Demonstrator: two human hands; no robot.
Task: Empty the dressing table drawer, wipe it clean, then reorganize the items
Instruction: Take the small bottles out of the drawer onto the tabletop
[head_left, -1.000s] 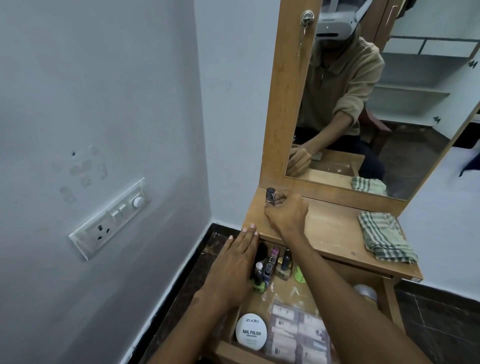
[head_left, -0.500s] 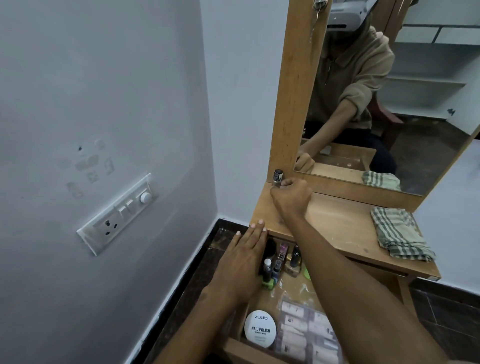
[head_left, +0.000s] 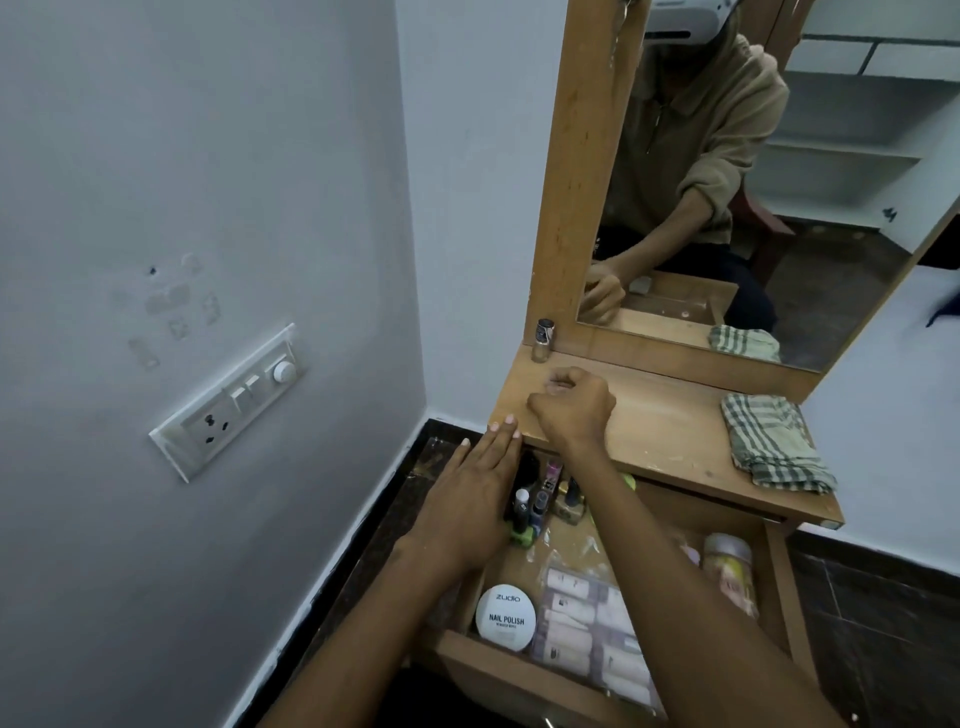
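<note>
At nine o'clock from our hands we see a switch panel (head_left: 228, 402) on the wall. Our left hand (head_left: 475, 499) lies flat on the left edge of the open drawer (head_left: 519, 675), fingers together and straight, holding nothing. Just beside it, inside the drawer, stand several small nail polish bottles (head_left: 535, 506); at six o'clock from them lies a round nail polish wipes tub (head_left: 505, 617). A nail polish bottle (head_left: 543, 340) stands upright on the surface (head_left: 654, 426), at twelve o'clock from our right hand (head_left: 574, 410), whose fingers curl loosely, clear of it. At three o'clock lies a folded checked cloth (head_left: 774, 441)
</note>
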